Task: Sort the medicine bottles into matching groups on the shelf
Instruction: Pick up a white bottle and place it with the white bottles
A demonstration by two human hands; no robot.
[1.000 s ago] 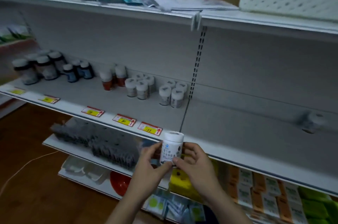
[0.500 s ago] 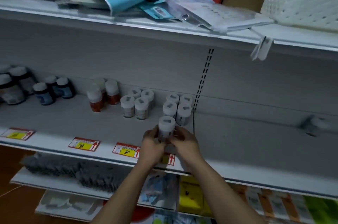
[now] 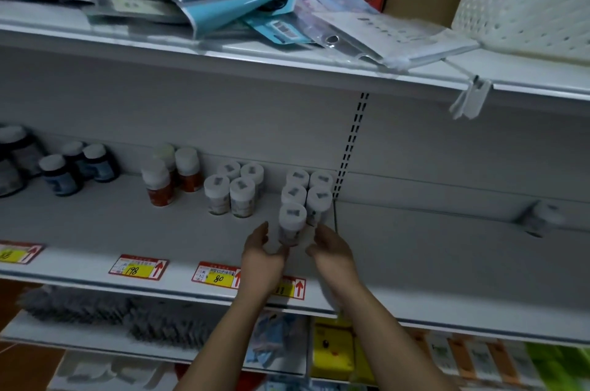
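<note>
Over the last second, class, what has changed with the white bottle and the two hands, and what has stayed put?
The white bottle, gripped out in front by both hands, went up onto the shelf and now stands before four matching bottles. The left hand and right hand seem to have opened beside it. The orange bottles and dark bottles stayed put.

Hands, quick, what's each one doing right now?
Left hand: open, fingertips at the white bottle's base.
Right hand: open, beside that bottle, holding nothing.
</note>
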